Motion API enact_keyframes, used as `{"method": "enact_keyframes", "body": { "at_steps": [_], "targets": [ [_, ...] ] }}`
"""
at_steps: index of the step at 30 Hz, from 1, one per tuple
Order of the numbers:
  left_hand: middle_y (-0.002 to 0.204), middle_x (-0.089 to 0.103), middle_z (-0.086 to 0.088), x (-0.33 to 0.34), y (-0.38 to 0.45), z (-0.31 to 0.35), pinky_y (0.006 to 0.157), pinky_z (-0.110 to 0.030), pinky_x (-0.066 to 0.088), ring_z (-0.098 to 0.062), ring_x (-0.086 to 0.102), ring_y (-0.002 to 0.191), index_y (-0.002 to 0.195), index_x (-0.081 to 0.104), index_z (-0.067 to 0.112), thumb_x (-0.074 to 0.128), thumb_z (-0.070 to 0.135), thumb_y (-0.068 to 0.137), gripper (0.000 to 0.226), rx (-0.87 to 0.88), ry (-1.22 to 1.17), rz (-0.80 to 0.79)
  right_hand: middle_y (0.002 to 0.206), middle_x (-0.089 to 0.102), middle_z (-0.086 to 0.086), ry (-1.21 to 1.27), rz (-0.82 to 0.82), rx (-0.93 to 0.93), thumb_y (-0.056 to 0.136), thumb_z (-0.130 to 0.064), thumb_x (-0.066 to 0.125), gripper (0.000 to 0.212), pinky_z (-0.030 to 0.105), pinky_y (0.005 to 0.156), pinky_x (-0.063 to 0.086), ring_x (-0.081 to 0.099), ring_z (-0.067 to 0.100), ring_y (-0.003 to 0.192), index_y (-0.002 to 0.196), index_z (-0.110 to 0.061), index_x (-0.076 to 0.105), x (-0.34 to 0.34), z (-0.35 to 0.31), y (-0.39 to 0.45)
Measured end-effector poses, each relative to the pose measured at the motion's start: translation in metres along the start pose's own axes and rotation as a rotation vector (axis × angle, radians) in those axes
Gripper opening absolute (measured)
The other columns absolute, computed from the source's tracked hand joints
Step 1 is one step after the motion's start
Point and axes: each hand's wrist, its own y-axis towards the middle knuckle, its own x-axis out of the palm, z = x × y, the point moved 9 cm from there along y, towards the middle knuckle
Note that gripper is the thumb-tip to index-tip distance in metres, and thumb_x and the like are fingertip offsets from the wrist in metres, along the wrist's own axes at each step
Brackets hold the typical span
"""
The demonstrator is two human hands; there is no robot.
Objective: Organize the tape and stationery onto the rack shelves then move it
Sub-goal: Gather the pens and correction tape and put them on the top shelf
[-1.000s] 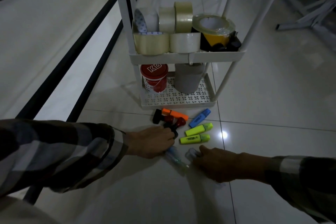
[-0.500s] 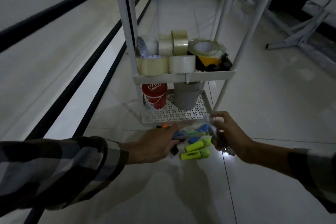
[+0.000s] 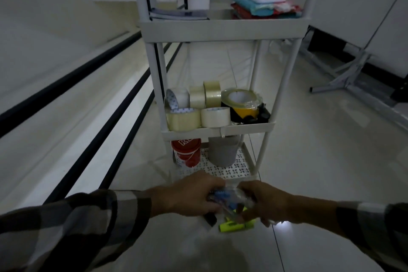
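A white rack (image 3: 223,30) stands ahead on the tiled floor. Its middle shelf (image 3: 218,130) carries several tape rolls (image 3: 215,116), clear ones and a yellow-black one (image 3: 242,106). My left hand (image 3: 192,194) and my right hand (image 3: 260,201) both grip a clear plastic pouch (image 3: 229,199) with blue items inside, held low in front of the bottom shelf (image 3: 223,170). Yellow highlighters (image 3: 236,226) lie on the floor under the pouch. A dark marker (image 3: 209,218) sticks out below my left hand.
A red-lidded tub (image 3: 187,152) and a grey bucket (image 3: 223,150) stand on the bottom shelf. The upper shelf holds notebooks (image 3: 178,13) and colourful packets (image 3: 265,7). Black floor stripes run along the left. A metal stand (image 3: 344,77) is at the right.
The view tilted up, showing the upper shelf. Both hands came off the floor with the clear pouch and closed in together on it in front of the bottom shelf.
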Motion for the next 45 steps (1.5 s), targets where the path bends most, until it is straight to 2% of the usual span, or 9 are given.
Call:
{"method": "enact_keyframes", "body": {
  "at_steps": [5,8,13,16,20,29,36,41,45],
  "targets": [
    [0.091,0.078,-0.017,-0.02,0.003,-0.002,0.064,-0.043,0.059,-0.03,0.072,0.07,0.107,0.076,0.012,0.084,0.032,0.086,0.03,-0.208,-0.582,0.003,0.103,0.073,0.009,0.273,-0.004,-0.001,0.082,-0.018,0.085,0.04,0.033,0.059,0.057,0.069,0.017,0.068,0.117,-0.017,0.065,0.01,0.0,-0.006],
    [0.079,0.074,-0.019,-0.035,0.003,-0.004,0.055,-0.035,0.053,-0.019,0.065,0.057,0.102,0.076,0.005,0.084,0.035,0.085,0.035,-0.284,-0.7,0.123,0.1,0.077,0.007,0.388,0.028,-0.053,0.086,-0.011,0.08,0.03,0.032,0.071,0.06,0.073,0.019,0.082,0.114,-0.012,0.07,0.01,-0.013,-0.009],
    [0.063,0.063,-0.006,-0.056,0.002,-0.002,0.048,-0.028,0.046,-0.014,0.055,0.048,0.093,0.073,0.0,0.083,0.033,0.086,0.035,-0.369,-0.965,0.322,0.077,0.075,0.007,0.529,0.233,-0.182,0.083,-0.015,0.082,0.023,0.024,0.048,0.052,0.067,0.012,0.056,0.102,-0.011,0.072,-0.011,-0.054,-0.032],
    [0.06,0.058,-0.006,-0.067,0.005,0.01,0.047,-0.028,0.041,-0.014,0.051,0.046,0.071,0.074,0.017,0.084,0.031,0.086,0.022,-0.379,-1.111,0.407,0.093,0.078,0.009,0.499,0.451,-0.333,0.076,-0.013,0.086,0.04,0.03,0.053,0.059,0.075,0.024,0.071,0.112,-0.013,0.069,-0.037,-0.08,-0.051],
    [0.057,0.056,-0.006,-0.094,0.007,0.029,0.049,-0.026,0.043,-0.015,0.049,0.045,0.057,0.071,0.021,0.084,0.035,0.084,0.034,-0.382,-1.19,0.516,0.1,0.078,0.006,0.485,0.622,-0.5,0.074,-0.003,0.087,0.042,0.04,0.067,0.064,0.077,0.027,0.084,0.113,-0.011,0.073,-0.064,-0.11,-0.078],
    [0.052,0.062,0.008,-0.197,-0.014,0.117,0.047,-0.017,0.048,-0.002,0.06,0.044,0.087,0.068,0.008,0.078,0.026,0.09,0.021,-0.054,-1.013,0.797,0.086,0.067,-0.015,-0.07,1.052,-0.777,0.077,-0.034,0.085,0.033,0.009,0.057,0.048,0.066,0.003,0.072,0.101,-0.028,0.063,-0.11,-0.189,-0.145],
    [0.066,0.054,-0.007,-0.267,-0.032,0.14,0.046,-0.022,0.042,-0.01,0.049,0.051,0.079,0.064,0.017,0.069,0.05,0.093,0.036,-0.139,-1.074,0.821,0.11,0.066,-0.008,-0.233,1.104,-1.084,0.093,-0.024,0.067,0.038,0.017,0.07,0.056,0.067,0.004,0.091,0.129,-0.019,0.055,-0.129,-0.269,-0.181],
    [0.09,0.081,-0.009,-0.284,-0.028,0.148,0.089,-0.045,0.059,-0.025,0.075,0.088,0.087,0.08,0.02,0.043,0.072,0.096,0.065,-0.143,-1.257,0.793,0.096,0.066,0.002,-0.275,1.133,-1.049,0.096,-0.034,0.062,0.023,0.033,0.067,0.055,0.065,0.016,0.084,0.108,-0.016,0.069,-0.143,-0.316,-0.201],
    [0.086,0.072,-0.009,-0.287,-0.031,0.142,0.064,-0.035,0.053,-0.021,0.063,0.071,0.102,0.074,0.021,0.045,0.07,0.097,0.057,-0.156,-1.384,0.867,0.082,0.069,0.004,-0.21,1.133,-0.847,0.093,-0.048,0.054,0.025,0.043,0.053,0.058,0.067,0.021,0.067,0.094,-0.027,0.067,-0.166,-0.328,-0.208]
  ]
}}
